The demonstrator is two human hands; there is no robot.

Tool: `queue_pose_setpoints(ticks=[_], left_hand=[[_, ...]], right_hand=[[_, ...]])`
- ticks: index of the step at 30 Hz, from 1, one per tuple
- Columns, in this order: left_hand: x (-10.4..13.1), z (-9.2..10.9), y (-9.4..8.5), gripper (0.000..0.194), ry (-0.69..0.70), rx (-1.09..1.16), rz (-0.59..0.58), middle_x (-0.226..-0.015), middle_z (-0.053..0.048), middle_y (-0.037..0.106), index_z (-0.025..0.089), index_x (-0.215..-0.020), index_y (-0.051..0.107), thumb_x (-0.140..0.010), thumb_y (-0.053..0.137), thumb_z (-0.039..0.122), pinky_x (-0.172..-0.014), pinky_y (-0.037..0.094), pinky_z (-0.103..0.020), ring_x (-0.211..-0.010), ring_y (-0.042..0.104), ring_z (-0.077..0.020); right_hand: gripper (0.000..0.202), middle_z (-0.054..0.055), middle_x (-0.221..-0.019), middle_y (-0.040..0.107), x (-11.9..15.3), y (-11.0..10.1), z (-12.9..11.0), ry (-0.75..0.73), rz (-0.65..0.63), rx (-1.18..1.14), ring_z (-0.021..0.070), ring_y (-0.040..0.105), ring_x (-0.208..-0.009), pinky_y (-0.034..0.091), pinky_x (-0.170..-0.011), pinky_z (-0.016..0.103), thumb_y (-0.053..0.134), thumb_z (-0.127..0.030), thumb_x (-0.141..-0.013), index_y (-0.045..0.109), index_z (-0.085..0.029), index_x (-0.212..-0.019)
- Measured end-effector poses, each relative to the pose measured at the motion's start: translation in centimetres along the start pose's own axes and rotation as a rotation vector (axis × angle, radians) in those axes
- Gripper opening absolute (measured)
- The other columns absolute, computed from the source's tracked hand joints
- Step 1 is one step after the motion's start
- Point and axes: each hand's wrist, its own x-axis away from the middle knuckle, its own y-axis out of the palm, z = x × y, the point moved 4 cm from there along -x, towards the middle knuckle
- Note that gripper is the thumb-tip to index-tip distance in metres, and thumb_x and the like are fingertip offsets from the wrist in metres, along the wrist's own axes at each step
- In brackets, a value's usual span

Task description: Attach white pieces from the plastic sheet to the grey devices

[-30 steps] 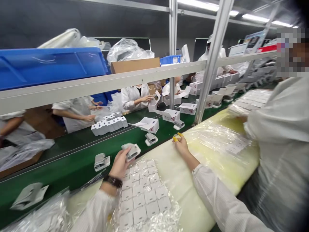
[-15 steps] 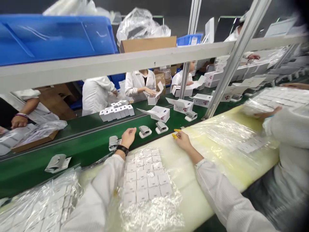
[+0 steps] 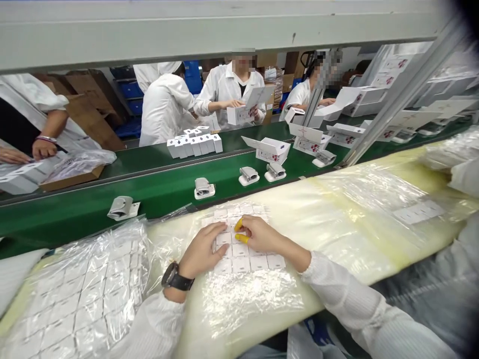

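A clear plastic bag with rows of small white boxes (image 3: 241,264) lies flat on the pale padded table (image 3: 314,219). My left hand (image 3: 204,248), with a black watch at the wrist, rests over the left side of the rows, fingers apart and holding nothing. My right hand (image 3: 258,234) is over the middle of the same boxes, with yellow covers on two fingertips. Its thumb and finger are apart, with nothing seen between them. Both hands are close together at the bag's upper half.
Grey rolled cuffs on white devices (image 3: 204,188) sit on the green conveyor (image 3: 160,182), with open white cartons (image 3: 271,149) behind. Another bagged set of boxes (image 3: 93,284) lies left. Several people in white work across the belt; a metal rail (image 3: 224,35) crosses above.
Both hands have come back from near the conveyor and closer together, onto the bagged boxes. The view has tilted down. A person across the belt has lifted a carton.
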Motion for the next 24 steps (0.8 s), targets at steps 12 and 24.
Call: queue_pose_setpoints(ticks=[12, 24], left_hand=[[0.6, -0.9, 1.0, 0.053, 0.004, -0.086, 0.009, -0.144, -0.007, 0.054, 0.023, -0.139, 0.052, -0.088, 0.061, 0.033, -0.111, 0.045, -0.046, -0.130, 0.052, -0.0275], [0.7, 0.7, 0.4, 0.033, 0.207, -0.106, 0.253, -0.137, -0.008, 0.056, 0.028, -0.124, 0.062, -0.091, 0.063, 0.028, -0.102, 0.050, -0.047, -0.125, 0.053, -0.0277]], right_hand=[[0.016, 0.006, -0.091, 0.059, -0.8, 0.8, -0.5, 0.000, -0.168, 0.207, 0.0187, 0.056, -0.079, 0.043, -0.069, 0.030, 0.065, -0.026, -0.083, 0.056, -0.016, -0.092], [0.021, 0.003, -0.080, 0.058, 0.3, -1.9, 0.3, -0.139, 0.270, -0.410, 0.0151, 0.057, -0.072, 0.045, -0.065, 0.028, 0.083, -0.038, -0.073, 0.076, -0.020, -0.080]])
